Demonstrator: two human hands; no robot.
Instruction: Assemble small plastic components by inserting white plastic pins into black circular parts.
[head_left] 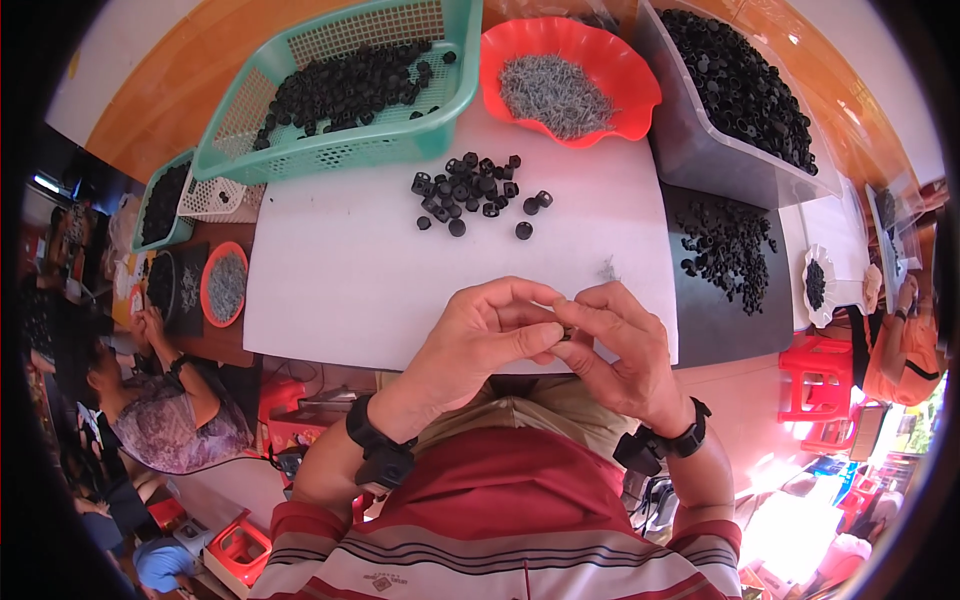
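Close to my body, at the table's near edge, both hands meet fingertip to fingertip. My left hand is closed in a pinch, its thumb and index finger on a small dark part. Gripping the same part from the other side is my right hand, also closed. Fingers cover most of the part, so its exact shape is hidden. Beyond the hands a loose pile of small black plastic caps lies on the white work surface. Several thin grey pins lie just past my right hand.
At the back stand a green basket of black caps, a red scalloped bowl of grey pins and a clear bin of black parts. More black pieces spread over a dark mat at right. Co-workers sit on both sides.
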